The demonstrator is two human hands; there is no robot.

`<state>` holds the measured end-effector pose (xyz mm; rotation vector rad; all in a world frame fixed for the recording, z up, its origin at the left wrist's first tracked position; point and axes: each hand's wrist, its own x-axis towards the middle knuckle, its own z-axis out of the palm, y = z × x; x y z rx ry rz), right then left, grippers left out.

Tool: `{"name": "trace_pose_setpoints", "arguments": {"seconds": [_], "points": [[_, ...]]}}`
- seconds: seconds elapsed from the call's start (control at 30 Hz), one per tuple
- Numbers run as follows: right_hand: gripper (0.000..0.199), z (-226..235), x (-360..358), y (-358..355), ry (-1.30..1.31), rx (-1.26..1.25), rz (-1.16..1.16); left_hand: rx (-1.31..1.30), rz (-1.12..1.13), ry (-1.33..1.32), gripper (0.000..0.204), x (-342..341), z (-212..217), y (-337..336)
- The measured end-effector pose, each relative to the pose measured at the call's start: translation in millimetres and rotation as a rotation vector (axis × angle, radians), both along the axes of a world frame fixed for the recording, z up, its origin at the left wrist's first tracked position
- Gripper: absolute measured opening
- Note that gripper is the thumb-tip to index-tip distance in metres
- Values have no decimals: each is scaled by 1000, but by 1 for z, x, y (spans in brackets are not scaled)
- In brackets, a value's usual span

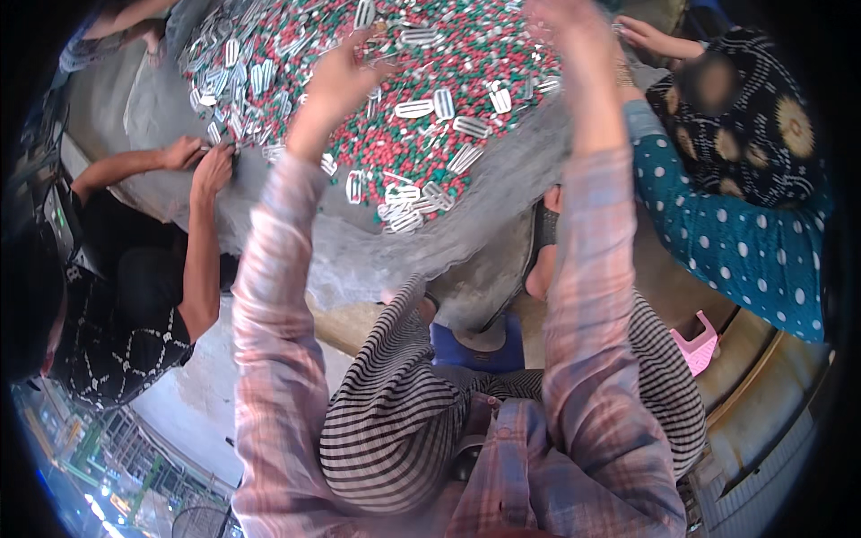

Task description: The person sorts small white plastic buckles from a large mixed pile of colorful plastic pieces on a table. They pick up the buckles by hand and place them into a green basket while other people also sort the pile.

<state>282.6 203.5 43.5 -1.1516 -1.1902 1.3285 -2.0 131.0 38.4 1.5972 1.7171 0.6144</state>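
A wide heap of small red, green and white pieces (421,148) lies in front of me, with flat white slotted plastic frames (444,105) scattered through it. Over the left-middle of the heap hovers my left hand (339,82), thumb and fingers apart, with nothing plainly held. My right hand (574,31) is raised at the heap's far right edge; motion smears its fingers, so what it holds, if anything, is hidden. Near my side of the heap sits a small cluster of white slotted frames (404,213).
Grey sheeting (359,255) spreads under the heap. On the left, a co-worker's hands (213,161) meet at its edge. A person in a dotted teal garment (717,238) sits at right, one hand (641,36) reaching in. A blue stool (480,345) and a pink plastic piece (698,345) are near my legs.
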Motion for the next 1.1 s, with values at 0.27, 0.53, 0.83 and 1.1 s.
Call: {"name": "trace_pose_setpoints", "arguments": {"seconds": [0.27, 0.53, 0.83, 1.1], "points": [[88, -95, -82, -198, -1463, -37, 648, -276, 25, 413, 114, 58, -88, -198], [51, -108, -144, -171, -837, 153, 508, -195, 236, -483, 97, 5, -108, -173], [40, -99, -113, -158, -414, -566, 423, -397, 541, -1394, 73, -62, -81, -211], [15, -100, -140, -152, -945, 335, 369, -319, 742, -1546, 52, -65, -112, -234]]}}
